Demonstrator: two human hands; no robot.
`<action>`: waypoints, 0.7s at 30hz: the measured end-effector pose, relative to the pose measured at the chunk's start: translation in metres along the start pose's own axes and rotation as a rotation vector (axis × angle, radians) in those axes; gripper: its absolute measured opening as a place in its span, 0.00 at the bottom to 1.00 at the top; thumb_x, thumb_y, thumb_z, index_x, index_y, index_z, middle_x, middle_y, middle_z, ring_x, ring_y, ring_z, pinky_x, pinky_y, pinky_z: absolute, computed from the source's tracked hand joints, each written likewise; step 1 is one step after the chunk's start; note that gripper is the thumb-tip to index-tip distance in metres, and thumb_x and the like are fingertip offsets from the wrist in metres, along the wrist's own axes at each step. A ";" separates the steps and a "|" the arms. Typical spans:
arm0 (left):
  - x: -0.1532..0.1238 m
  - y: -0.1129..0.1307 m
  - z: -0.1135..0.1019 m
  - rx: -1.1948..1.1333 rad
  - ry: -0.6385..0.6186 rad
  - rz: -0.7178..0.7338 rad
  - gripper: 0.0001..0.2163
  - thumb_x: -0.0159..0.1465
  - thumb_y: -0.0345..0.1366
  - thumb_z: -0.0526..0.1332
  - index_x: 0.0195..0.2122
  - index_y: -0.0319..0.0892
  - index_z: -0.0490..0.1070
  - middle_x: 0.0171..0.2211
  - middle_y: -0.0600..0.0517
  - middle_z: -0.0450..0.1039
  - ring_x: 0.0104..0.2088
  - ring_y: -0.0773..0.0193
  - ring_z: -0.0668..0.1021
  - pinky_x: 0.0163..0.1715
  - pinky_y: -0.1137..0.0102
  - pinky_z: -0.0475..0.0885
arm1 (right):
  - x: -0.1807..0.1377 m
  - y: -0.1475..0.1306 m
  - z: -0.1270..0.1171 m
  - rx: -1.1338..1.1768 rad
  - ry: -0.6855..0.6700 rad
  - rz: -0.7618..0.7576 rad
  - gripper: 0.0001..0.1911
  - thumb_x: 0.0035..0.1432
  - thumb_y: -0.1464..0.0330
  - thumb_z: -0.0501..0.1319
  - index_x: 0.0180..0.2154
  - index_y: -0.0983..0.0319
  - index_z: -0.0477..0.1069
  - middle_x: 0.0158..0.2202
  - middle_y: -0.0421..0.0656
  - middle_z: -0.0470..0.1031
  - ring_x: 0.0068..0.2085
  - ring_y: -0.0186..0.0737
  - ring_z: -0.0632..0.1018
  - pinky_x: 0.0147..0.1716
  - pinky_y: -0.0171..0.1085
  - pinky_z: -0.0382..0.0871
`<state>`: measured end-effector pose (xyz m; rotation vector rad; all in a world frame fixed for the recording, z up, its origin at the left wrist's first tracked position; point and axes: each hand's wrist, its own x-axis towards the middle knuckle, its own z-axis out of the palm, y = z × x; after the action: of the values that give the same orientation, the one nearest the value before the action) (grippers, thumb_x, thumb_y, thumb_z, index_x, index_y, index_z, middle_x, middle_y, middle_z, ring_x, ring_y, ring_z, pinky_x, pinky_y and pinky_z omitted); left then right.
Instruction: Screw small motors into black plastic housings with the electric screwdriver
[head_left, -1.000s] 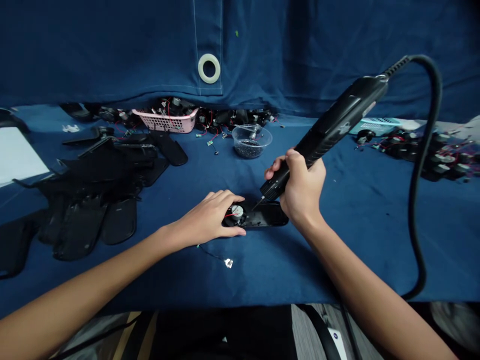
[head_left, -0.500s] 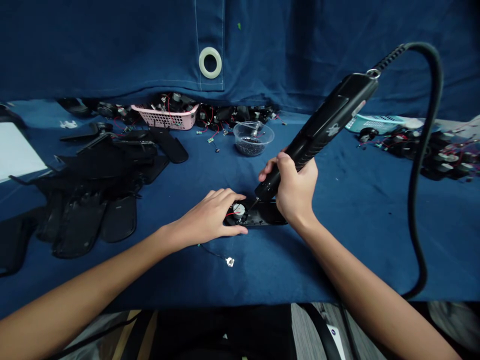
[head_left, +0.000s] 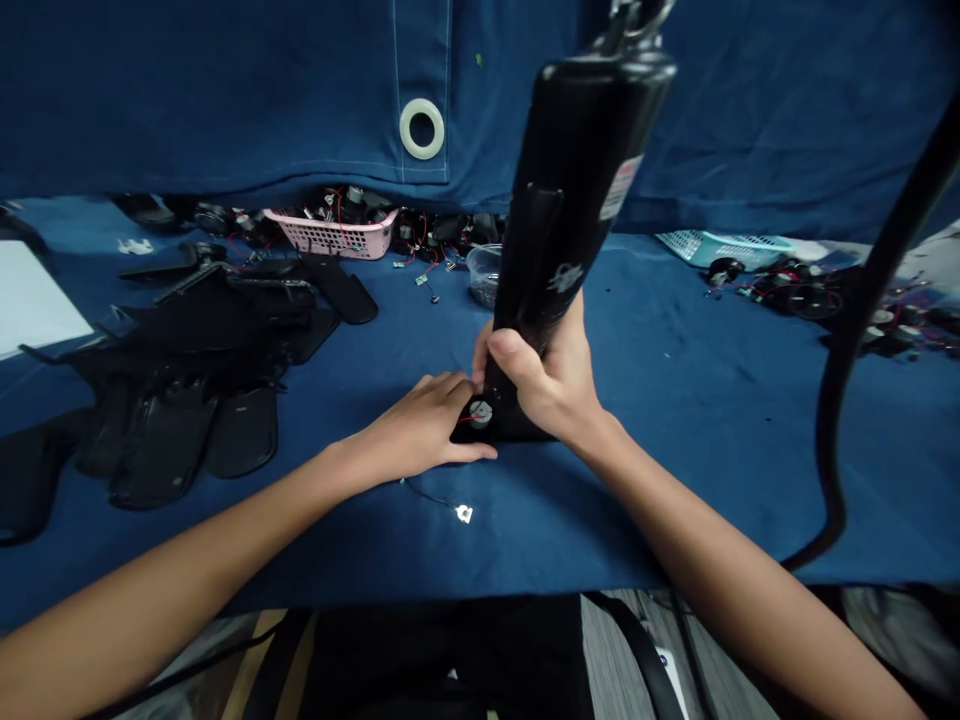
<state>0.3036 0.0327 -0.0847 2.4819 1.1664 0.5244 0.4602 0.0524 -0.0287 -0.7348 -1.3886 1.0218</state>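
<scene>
My right hand point(head_left: 551, 375) wraps round a black electric screwdriver point(head_left: 570, 190), which stands nearly upright with its lower end at a black plastic housing point(head_left: 517, 425). The driver's tip is hidden behind its own body and my fingers. At the left end of the housing sits a small round silver motor point(head_left: 480, 412) with a red wire. My left hand point(head_left: 427, 425) holds that end, thumb on the near side and fingers on the far side. A thin wire with a small white connector point(head_left: 464, 514) lies on the cloth nearer to me.
Black plastic shells point(head_left: 202, 360) are heaped at the left. Behind stand a pink basket point(head_left: 334, 238) of wired parts and a clear tub point(head_left: 482, 275), partly covered by the screwdriver. A teal basket point(head_left: 720, 250) and motors are at the right. The thick cable point(head_left: 832, 400) hangs at the right.
The screwdriver has swung from a rightward slant to nearly upright, and its lower end has shifted left towards the motor. My right hand moved left with it; my left hand stayed on the housing.
</scene>
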 end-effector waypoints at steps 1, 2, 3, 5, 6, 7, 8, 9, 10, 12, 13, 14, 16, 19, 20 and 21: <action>0.000 0.000 0.000 0.002 0.002 -0.001 0.31 0.61 0.54 0.62 0.59 0.42 0.57 0.56 0.42 0.66 0.56 0.48 0.69 0.55 0.54 0.64 | 0.000 -0.003 0.003 0.044 0.010 0.014 0.22 0.44 0.63 0.72 0.40 0.53 0.65 0.25 0.33 0.72 0.29 0.36 0.77 0.29 0.38 0.75; -0.001 0.001 -0.001 0.000 0.004 -0.003 0.31 0.61 0.54 0.61 0.59 0.42 0.57 0.55 0.42 0.66 0.55 0.48 0.69 0.54 0.55 0.64 | 0.000 -0.006 0.007 0.078 0.014 0.020 0.21 0.45 0.63 0.72 0.39 0.54 0.65 0.26 0.33 0.72 0.30 0.37 0.77 0.30 0.38 0.75; -0.001 0.001 -0.001 -0.003 0.008 -0.003 0.30 0.61 0.54 0.61 0.58 0.42 0.58 0.54 0.43 0.67 0.54 0.48 0.70 0.53 0.56 0.65 | 0.001 -0.009 0.009 0.101 0.008 0.021 0.20 0.46 0.63 0.71 0.39 0.54 0.65 0.26 0.33 0.73 0.30 0.36 0.78 0.31 0.39 0.75; -0.002 0.002 -0.001 -0.007 0.020 -0.001 0.28 0.61 0.55 0.61 0.55 0.42 0.61 0.51 0.44 0.68 0.52 0.50 0.71 0.52 0.57 0.66 | 0.003 -0.012 0.012 0.120 -0.013 -0.001 0.18 0.47 0.64 0.70 0.38 0.55 0.65 0.26 0.34 0.73 0.29 0.35 0.78 0.30 0.38 0.76; -0.002 0.002 -0.001 -0.007 0.027 0.000 0.27 0.61 0.55 0.61 0.54 0.42 0.62 0.50 0.45 0.68 0.51 0.50 0.71 0.51 0.58 0.66 | 0.005 -0.012 0.013 0.121 -0.018 -0.018 0.17 0.47 0.65 0.69 0.37 0.55 0.65 0.26 0.33 0.72 0.27 0.35 0.77 0.29 0.38 0.75; -0.002 0.001 0.000 -0.006 0.034 0.001 0.26 0.61 0.55 0.62 0.53 0.42 0.63 0.49 0.45 0.68 0.51 0.50 0.72 0.51 0.58 0.66 | 0.006 -0.011 0.013 0.120 -0.019 -0.032 0.15 0.48 0.65 0.69 0.36 0.55 0.65 0.25 0.33 0.72 0.25 0.34 0.76 0.27 0.37 0.75; -0.002 0.001 0.000 -0.005 0.039 0.003 0.26 0.60 0.55 0.62 0.52 0.42 0.63 0.49 0.45 0.68 0.51 0.49 0.72 0.51 0.58 0.66 | 0.008 -0.010 0.013 0.119 -0.013 -0.038 0.14 0.48 0.66 0.68 0.36 0.55 0.65 0.24 0.32 0.71 0.24 0.33 0.75 0.26 0.36 0.74; -0.003 0.000 0.001 -0.005 0.043 0.006 0.26 0.60 0.55 0.62 0.52 0.42 0.63 0.49 0.45 0.68 0.51 0.49 0.72 0.51 0.58 0.66 | 0.009 -0.008 0.013 0.120 0.003 -0.038 0.14 0.48 0.67 0.67 0.36 0.55 0.65 0.23 0.32 0.70 0.23 0.32 0.74 0.25 0.36 0.73; -0.003 0.000 0.001 -0.006 0.043 0.010 0.27 0.60 0.55 0.62 0.53 0.42 0.63 0.49 0.45 0.68 0.51 0.49 0.72 0.51 0.58 0.66 | 0.009 -0.006 0.013 0.123 0.025 -0.031 0.13 0.49 0.67 0.67 0.36 0.55 0.66 0.23 0.31 0.69 0.22 0.31 0.74 0.24 0.36 0.73; -0.003 -0.001 0.002 -0.009 0.041 0.017 0.27 0.60 0.55 0.62 0.53 0.42 0.63 0.49 0.45 0.68 0.51 0.49 0.72 0.51 0.57 0.66 | 0.008 -0.004 0.014 0.122 0.064 -0.011 0.13 0.49 0.68 0.67 0.37 0.55 0.66 0.23 0.32 0.69 0.23 0.31 0.74 0.25 0.36 0.73; -0.002 -0.002 0.002 -0.007 0.040 0.017 0.27 0.61 0.55 0.62 0.54 0.41 0.62 0.50 0.45 0.68 0.51 0.49 0.72 0.51 0.57 0.66 | 0.007 -0.003 0.014 0.112 0.072 -0.011 0.13 0.49 0.69 0.66 0.37 0.54 0.66 0.24 0.32 0.70 0.24 0.31 0.74 0.25 0.36 0.73; -0.002 -0.002 0.002 -0.003 0.039 0.016 0.28 0.61 0.55 0.61 0.55 0.41 0.62 0.50 0.44 0.68 0.51 0.49 0.71 0.51 0.57 0.66 | 0.006 -0.003 0.015 0.097 0.074 -0.020 0.13 0.49 0.69 0.66 0.37 0.54 0.66 0.24 0.32 0.70 0.25 0.32 0.75 0.26 0.36 0.73; -0.002 -0.002 0.002 0.006 0.029 0.012 0.30 0.61 0.55 0.60 0.57 0.40 0.60 0.52 0.43 0.68 0.52 0.49 0.71 0.52 0.57 0.65 | 0.004 -0.003 0.016 0.053 0.067 -0.054 0.12 0.49 0.69 0.66 0.36 0.54 0.67 0.25 0.33 0.71 0.27 0.32 0.76 0.27 0.36 0.74; -0.001 -0.001 0.001 0.009 0.003 0.008 0.32 0.62 0.55 0.60 0.60 0.40 0.58 0.56 0.41 0.66 0.55 0.48 0.69 0.54 0.55 0.64 | 0.001 -0.004 0.017 -0.005 0.071 -0.096 0.12 0.49 0.70 0.65 0.36 0.55 0.67 0.28 0.34 0.72 0.31 0.34 0.78 0.28 0.36 0.75; -0.001 -0.001 0.001 0.008 -0.003 0.006 0.32 0.62 0.55 0.60 0.61 0.40 0.56 0.57 0.41 0.65 0.56 0.47 0.68 0.54 0.54 0.63 | 0.001 -0.003 0.017 -0.016 0.079 -0.098 0.12 0.49 0.70 0.65 0.37 0.55 0.67 0.29 0.34 0.73 0.32 0.35 0.78 0.28 0.35 0.75; -0.001 -0.001 0.001 0.009 -0.004 0.005 0.33 0.62 0.55 0.60 0.61 0.41 0.55 0.58 0.40 0.64 0.57 0.47 0.68 0.55 0.54 0.63 | 0.001 -0.003 0.018 -0.021 0.090 -0.095 0.12 0.49 0.69 0.65 0.37 0.55 0.67 0.30 0.34 0.73 0.33 0.35 0.78 0.28 0.35 0.75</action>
<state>0.3030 0.0325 -0.0865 2.4926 1.1640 0.5159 0.4432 0.0491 -0.0240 -0.7149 -1.3461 0.8904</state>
